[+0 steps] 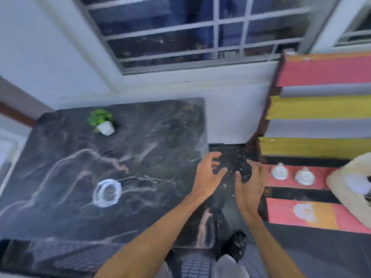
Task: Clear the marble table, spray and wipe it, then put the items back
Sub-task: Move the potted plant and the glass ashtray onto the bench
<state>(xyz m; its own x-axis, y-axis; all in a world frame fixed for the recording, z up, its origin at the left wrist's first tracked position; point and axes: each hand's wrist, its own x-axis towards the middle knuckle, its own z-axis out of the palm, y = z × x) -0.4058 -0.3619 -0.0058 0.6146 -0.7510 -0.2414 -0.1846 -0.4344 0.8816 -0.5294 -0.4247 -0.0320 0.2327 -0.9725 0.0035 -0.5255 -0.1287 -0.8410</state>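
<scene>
Both hands hang empty with fingers spread: the left hand (208, 175) over the right edge of the marble table (60, 177), the right hand (249, 183) just past that edge, above the dark floor. A glass ashtray (107, 192) sits near the table's middle and a small potted plant (102, 122) stands toward the far side, both well apart from the hands. The ashtray is likely heavy, slippery and breakable, best taken by its rim; the plant looks light, best lifted by its white pot. Polished dark marble fills the corner under a barred window (200, 33), and a striped shelf (321, 109) stands to the right.
</scene>
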